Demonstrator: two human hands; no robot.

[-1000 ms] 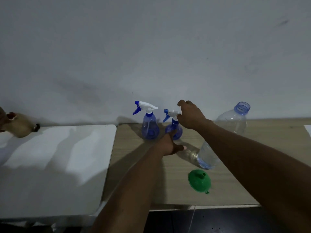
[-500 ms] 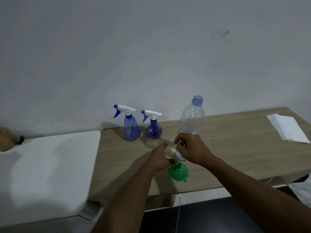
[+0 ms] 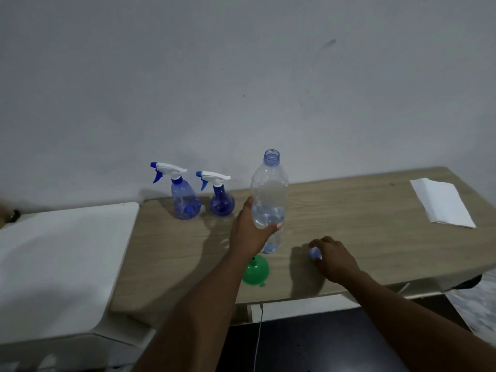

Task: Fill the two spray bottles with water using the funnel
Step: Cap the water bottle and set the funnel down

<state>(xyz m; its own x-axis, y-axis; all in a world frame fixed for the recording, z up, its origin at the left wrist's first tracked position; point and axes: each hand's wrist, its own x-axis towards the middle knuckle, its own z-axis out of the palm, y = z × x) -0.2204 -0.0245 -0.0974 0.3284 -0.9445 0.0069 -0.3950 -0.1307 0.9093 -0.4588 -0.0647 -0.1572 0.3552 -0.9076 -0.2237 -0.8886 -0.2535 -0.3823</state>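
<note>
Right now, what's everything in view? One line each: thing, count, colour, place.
tall spray bottle: 1, clear blue, white trigger; back of table by the wall
short spray bottle: 1, darker blue, white trigger; just right of the tall one
water bottle: 1, clear, blue neck, uncapped, partly filled; upright, mid-table
cap: 1, blue; right of the water bottle, low at the tabletop
funnel: 1, green; near front edge, spout up
napkin: 1, white; right end of table
table: 1, light wood
counter: 1, white; left of table
left hand: grips water bottle
right hand: fingers hold cap
</note>
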